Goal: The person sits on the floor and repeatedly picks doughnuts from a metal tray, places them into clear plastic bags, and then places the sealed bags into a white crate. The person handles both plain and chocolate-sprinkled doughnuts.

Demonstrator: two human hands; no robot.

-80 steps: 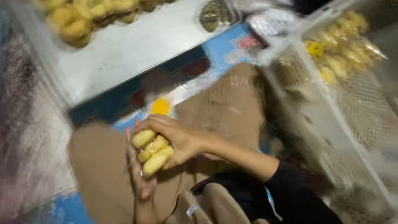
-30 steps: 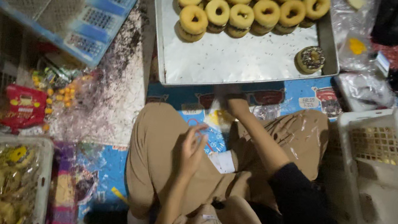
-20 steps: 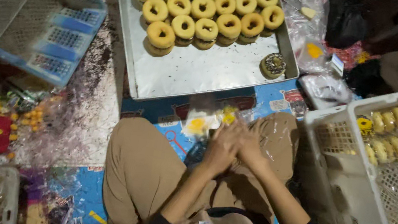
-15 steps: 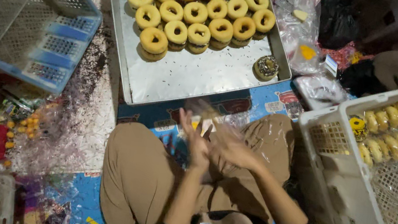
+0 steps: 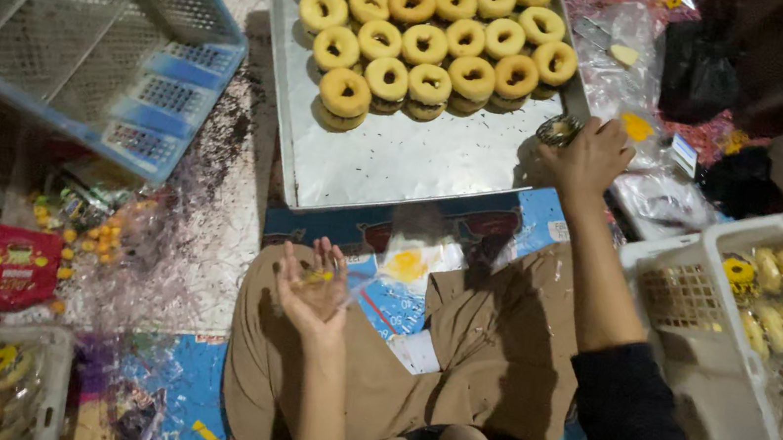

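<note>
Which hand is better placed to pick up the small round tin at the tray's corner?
Right. The right hand is stretched out and already on the small round tin at the metal tray corner. The left hand is palm-up over the lap, far from it.

From my remote view, the metal tray is cut off by the top edge, hiding its far ring cakes. My right hand covers most of the small round object, so I cannot identify it. The white basket runs off the right edge. Contents of the clear bag beside my left hand are blurred.
</note>
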